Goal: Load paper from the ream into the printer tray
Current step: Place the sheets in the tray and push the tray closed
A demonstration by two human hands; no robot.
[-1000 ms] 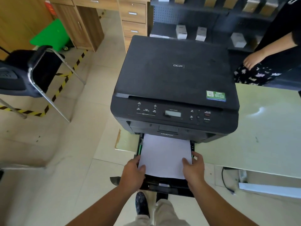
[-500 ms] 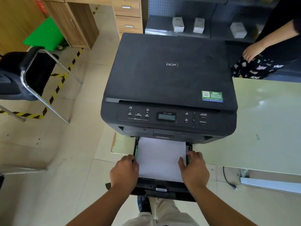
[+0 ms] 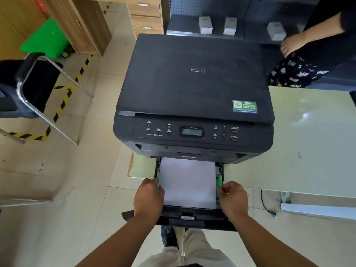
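Two hands work the pulled-out black plastic printer tray: our left hand and right hand pinch the green side guides with curled fingers. White paper stack lies flat inside, under the black printer.

Far end of the white paper stack hidden under the black printer body — control-panel lettering too small to read — bystander's arm cut off by the right edge.
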